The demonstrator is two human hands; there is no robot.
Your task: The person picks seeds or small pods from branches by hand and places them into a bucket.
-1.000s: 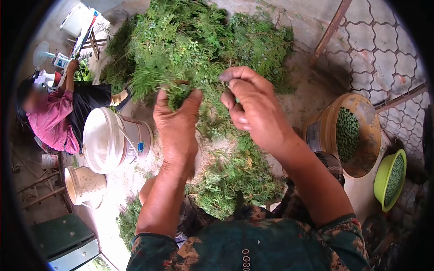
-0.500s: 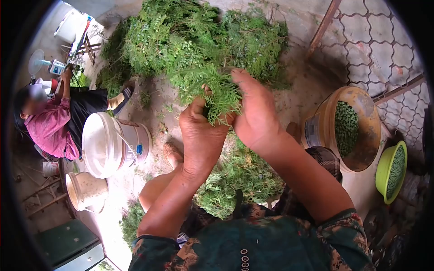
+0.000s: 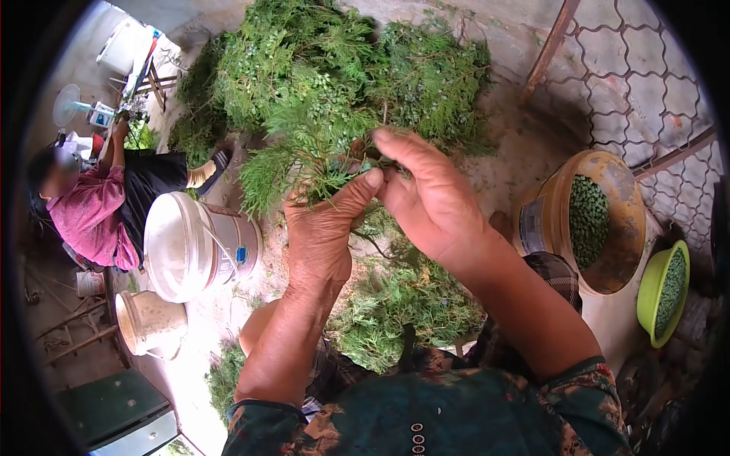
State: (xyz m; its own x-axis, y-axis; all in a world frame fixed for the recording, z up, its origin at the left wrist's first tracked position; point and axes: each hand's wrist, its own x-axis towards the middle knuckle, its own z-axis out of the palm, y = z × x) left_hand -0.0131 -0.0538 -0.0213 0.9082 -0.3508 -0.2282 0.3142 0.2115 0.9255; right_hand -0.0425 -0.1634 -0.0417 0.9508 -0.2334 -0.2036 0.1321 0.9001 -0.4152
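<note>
Feathery green foliage of a sprig [image 3: 277,171] fans out to the left from my left hand [image 3: 327,224], whose thumb and fingers are closed on it. My right hand [image 3: 433,190] is beside it on the right, its fingers curled with the tips at the stem end of the sprig; what those fingertips hold is too small to make out. Behind the hands lies a large heap of green branches [image 3: 304,61] with small pale berries. More cut branches [image 3: 411,304] lie on the floor below my hands.
To the right stand a yellowish bucket [image 3: 544,220] with green berries and a lime-green basin [image 3: 652,292] of berries. A lidded white bucket [image 3: 179,247] and a smaller bucket [image 3: 152,323] are at left. Another person [image 3: 91,205] sits far left. Wire mesh [image 3: 646,91] is upper right.
The sprig has swung over to the left and now spreads out past my left hand. My hands have turned, with the left thumb now near the right fingers.
</note>
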